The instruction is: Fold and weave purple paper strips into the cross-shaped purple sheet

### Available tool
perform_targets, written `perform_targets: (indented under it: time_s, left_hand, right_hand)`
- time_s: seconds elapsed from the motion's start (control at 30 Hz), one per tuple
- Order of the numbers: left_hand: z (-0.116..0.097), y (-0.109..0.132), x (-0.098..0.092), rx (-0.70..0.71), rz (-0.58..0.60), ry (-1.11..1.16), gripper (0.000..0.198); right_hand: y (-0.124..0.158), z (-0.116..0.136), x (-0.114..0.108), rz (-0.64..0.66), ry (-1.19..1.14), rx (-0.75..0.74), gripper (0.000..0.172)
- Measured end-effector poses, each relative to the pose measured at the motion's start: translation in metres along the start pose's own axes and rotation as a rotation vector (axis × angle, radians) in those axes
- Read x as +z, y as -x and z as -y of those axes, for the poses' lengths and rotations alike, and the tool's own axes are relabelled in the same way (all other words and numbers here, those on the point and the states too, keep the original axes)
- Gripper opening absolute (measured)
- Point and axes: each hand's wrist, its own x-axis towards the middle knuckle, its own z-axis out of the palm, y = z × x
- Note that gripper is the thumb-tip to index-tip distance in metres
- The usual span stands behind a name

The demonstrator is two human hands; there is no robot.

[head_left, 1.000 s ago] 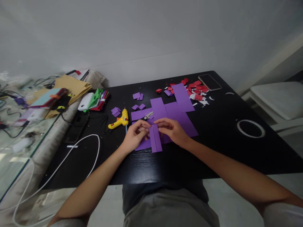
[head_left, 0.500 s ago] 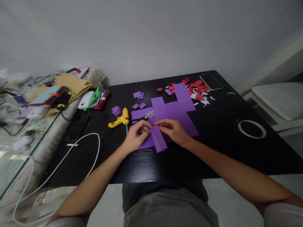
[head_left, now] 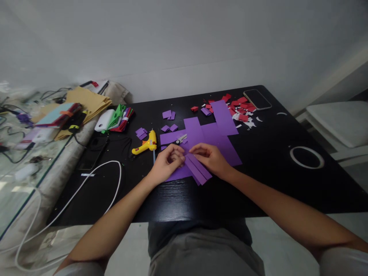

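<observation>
A folded purple paper strip (head_left: 198, 170) is held at its upper end, its lower end slanting toward the table's front edge and fanning apart slightly. My right hand (head_left: 208, 158) pinches that upper end from the right. From the left, my left hand (head_left: 169, 161) is closed with its fingertips at the same end; the exact grip is partly hidden. Beneath both hands lies a large purple sheet (head_left: 230, 151), with a smaller purple piece (head_left: 194, 128) on top. Scissors (head_left: 179, 140) rest on the sheet just beyond my left hand.
A yellow glue gun (head_left: 147, 143) lies left of the scissors. Small purple folded pieces (head_left: 141, 133) sit behind it. Red and white paper scraps (head_left: 243, 111), a phone (head_left: 257, 99) and a tape ring (head_left: 306, 157) are on the right. A white cable (head_left: 119, 172) loops at left.
The folded purple strip has swung, its lower end moving right and its layers spreading a little. Both hands stay in nearly the same place.
</observation>
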Motion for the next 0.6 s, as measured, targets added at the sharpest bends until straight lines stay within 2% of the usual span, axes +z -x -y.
perform_targets:
  time_s: [0.1,0.17,0.3,0.47,0.6]
  left_hand:
    - [-0.002,-0.002,0.001,-0.055,0.037,0.08,0.03]
    - [-0.003,-0.002,0.001,-0.053,0.012,0.089,0.031]
    - [-0.002,-0.002,0.003,0.006,-0.067,0.045,0.03]
    - [0.002,0.001,0.004,0.088,-0.046,-0.054,0.027]
    - [0.002,0.003,0.004,0.175,-0.042,-0.185,0.022]
  right_hand:
    - [0.0,0.0,0.001,-0.01,-0.016,-0.014,0.017]
    - [0.0,0.001,0.001,-0.006,-0.019,0.019,0.017]
    - [0.004,0.006,0.003,0.018,0.014,0.082,0.023]
    - [0.008,0.001,0.006,0.025,0.145,0.018,0.038]
    - [0.007,-0.004,0.006,0.035,0.127,0.016,0.032]
